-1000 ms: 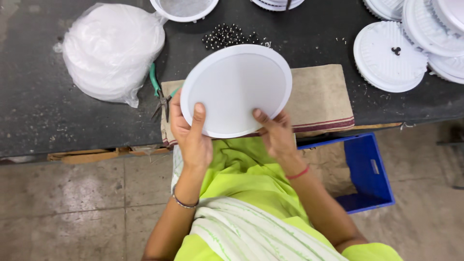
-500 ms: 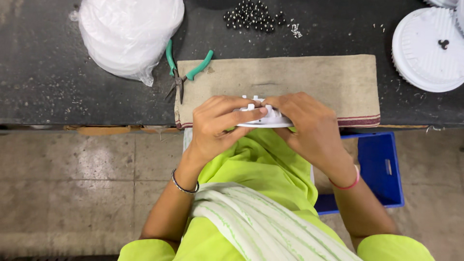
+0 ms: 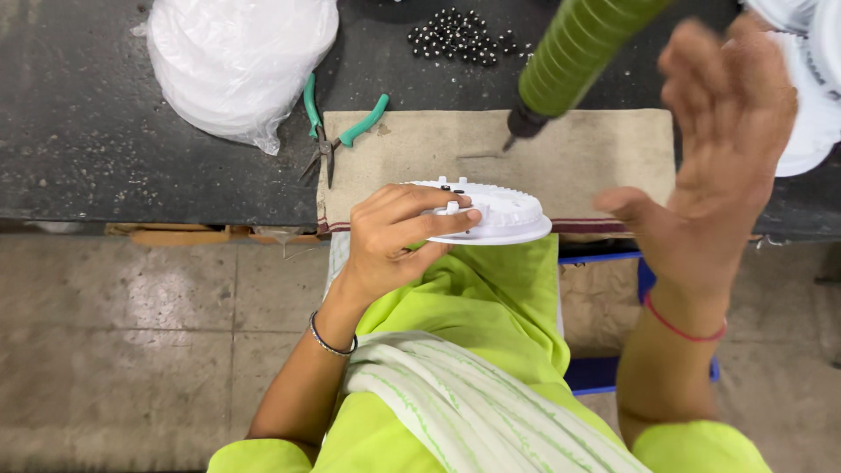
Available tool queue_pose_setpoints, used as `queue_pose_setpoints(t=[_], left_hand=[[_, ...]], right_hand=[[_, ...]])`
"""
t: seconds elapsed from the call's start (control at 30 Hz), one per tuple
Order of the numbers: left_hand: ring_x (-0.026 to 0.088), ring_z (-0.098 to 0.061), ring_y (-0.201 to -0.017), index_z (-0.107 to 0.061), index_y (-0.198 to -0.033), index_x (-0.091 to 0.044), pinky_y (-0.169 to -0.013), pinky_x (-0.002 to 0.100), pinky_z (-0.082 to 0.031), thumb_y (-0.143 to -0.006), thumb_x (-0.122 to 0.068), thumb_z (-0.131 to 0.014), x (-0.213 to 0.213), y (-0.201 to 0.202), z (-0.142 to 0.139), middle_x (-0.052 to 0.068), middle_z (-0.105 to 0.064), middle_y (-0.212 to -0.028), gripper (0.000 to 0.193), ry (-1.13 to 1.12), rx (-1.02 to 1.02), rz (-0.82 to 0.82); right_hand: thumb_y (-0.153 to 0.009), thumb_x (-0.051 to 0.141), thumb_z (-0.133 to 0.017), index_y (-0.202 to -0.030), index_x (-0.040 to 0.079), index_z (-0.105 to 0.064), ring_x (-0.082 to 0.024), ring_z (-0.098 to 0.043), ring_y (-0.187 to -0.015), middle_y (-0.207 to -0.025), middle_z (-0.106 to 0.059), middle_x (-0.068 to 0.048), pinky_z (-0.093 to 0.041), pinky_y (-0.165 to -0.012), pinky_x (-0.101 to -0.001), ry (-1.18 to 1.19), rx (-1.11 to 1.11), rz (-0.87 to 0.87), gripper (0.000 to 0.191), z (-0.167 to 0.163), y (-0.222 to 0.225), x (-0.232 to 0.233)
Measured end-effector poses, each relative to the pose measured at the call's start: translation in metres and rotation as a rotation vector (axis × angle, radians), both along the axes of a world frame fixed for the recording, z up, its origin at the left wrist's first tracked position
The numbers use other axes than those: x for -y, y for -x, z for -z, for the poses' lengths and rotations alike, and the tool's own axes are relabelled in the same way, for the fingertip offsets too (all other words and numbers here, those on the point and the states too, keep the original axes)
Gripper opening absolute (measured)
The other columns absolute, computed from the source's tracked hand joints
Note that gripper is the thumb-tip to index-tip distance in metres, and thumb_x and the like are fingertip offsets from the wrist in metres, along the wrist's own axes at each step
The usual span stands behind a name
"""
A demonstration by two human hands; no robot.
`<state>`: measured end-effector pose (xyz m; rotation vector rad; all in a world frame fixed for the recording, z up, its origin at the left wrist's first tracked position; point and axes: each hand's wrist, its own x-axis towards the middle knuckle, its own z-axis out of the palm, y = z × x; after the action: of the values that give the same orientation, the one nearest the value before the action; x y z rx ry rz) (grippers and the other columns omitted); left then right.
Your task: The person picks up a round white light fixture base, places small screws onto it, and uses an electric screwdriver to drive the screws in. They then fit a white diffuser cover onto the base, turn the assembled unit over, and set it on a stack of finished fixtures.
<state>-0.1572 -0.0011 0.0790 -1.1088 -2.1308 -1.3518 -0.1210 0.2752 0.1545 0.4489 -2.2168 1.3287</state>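
Since the last frame the right hand (image 3: 714,149) has let go of the white round housing (image 3: 491,215) and lifted up toward the camera. It's blurred, palm showing, fingers spread wide, holding nothing. A green ribbed tool (image 3: 578,48) has come in from the top edge, dark tip pointing down at the cloth mat (image 3: 578,162); its upper end is cut off, so I can't tell what holds it.

The left hand (image 3: 394,241) now has the housing alone: fingers curled over the near edge, thumb underneath, firm grip. The housing sits edge-on just past the bench edge, over the lap, ribbed side up. Small dark bits show on its top, too small to make out. Its left part is hidden behind the fingers.

On the black bench (image 3: 88,131): green-handled pliers (image 3: 337,127) half on the mat, a plastic bag of white discs (image 3: 236,57) at the left, cut off at the top, and a pile of small dark balls (image 3: 460,39). White discs (image 3: 810,96) at the right are mostly hidden by the raised hand. A blue crate (image 3: 604,372) under the bench is largely covered by the arm.
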Motion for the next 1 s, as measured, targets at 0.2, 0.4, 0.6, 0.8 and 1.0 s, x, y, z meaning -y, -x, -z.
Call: queue_pose_setpoints(t=[0.2, 0.4, 0.6, 0.8, 1.0], left_hand=[[0.022, -0.074, -0.102, -0.078, -0.111, -0.019, -0.087, 0.035, -0.056, -0.073, 0.000, -0.076, -0.004, -0.006, -0.002, 0.001, -0.075, -0.111, 0.043, 0.009, -0.014, -0.015], [0.022, -0.072, -0.098, -0.077, -0.114, -0.017, -0.086, 0.036, -0.056, -0.074, -0.002, -0.080, -0.008, -0.004, -0.006, 0.003, -0.075, -0.110, 0.043, 0.012, -0.021, -0.050], [0.022, -0.072, -0.094, -0.077, -0.110, -0.015, -0.082, 0.035, -0.055, -0.074, -0.003, -0.081, -0.016, 0.010, -0.010, 0.003, -0.075, -0.108, 0.039, 0.006, 0.003, -0.073], [0.023, -0.073, -0.094, -0.076, -0.110, -0.014, -0.082, 0.035, -0.055, -0.074, -0.002, -0.080, -0.019, 0.021, -0.012, 0.002, -0.076, -0.110, 0.039, -0.005, 0.009, -0.064], [0.023, -0.073, -0.095, -0.076, -0.111, -0.014, -0.082, 0.035, -0.056, -0.073, -0.001, -0.080, -0.021, 0.022, -0.013, 0.003, -0.075, -0.110, 0.041, -0.011, 0.013, -0.086]], right_hand=[[-0.105, 0.013, -0.072, -0.143, 0.000, -0.039, -0.017, -0.059, -0.112, -0.125, -0.060, -0.010, -0.050, -0.102, -0.0262, 0.244, 0.119, -0.125, 0.052, -0.028, 0.024, 0.046], [-0.110, 0.003, -0.064, -0.136, 0.001, -0.046, -0.014, -0.066, -0.110, -0.116, -0.065, -0.008, -0.052, -0.100, -0.0252, 0.282, 0.175, -0.232, 0.032, -0.034, 0.050, 0.038], [-0.107, 0.004, -0.069, -0.138, 0.001, -0.046, -0.014, -0.065, -0.119, -0.126, -0.063, -0.007, -0.054, -0.108, -0.0268, 0.294, 0.197, -0.321, 0.039, -0.013, 0.076, 0.017], [-0.111, 0.026, -0.061, -0.143, 0.001, -0.046, -0.015, -0.064, -0.121, -0.128, -0.064, -0.009, -0.052, -0.107, -0.0273, 0.184, 0.155, -0.431, 0.044, -0.005, 0.093, -0.007], [-0.111, 0.013, -0.070, -0.131, -0.002, -0.064, -0.018, -0.071, -0.116, -0.123, -0.070, -0.012, -0.060, -0.105, -0.0347, 0.325, 0.233, -0.251, 0.026, 0.054, 0.156, -0.040]])
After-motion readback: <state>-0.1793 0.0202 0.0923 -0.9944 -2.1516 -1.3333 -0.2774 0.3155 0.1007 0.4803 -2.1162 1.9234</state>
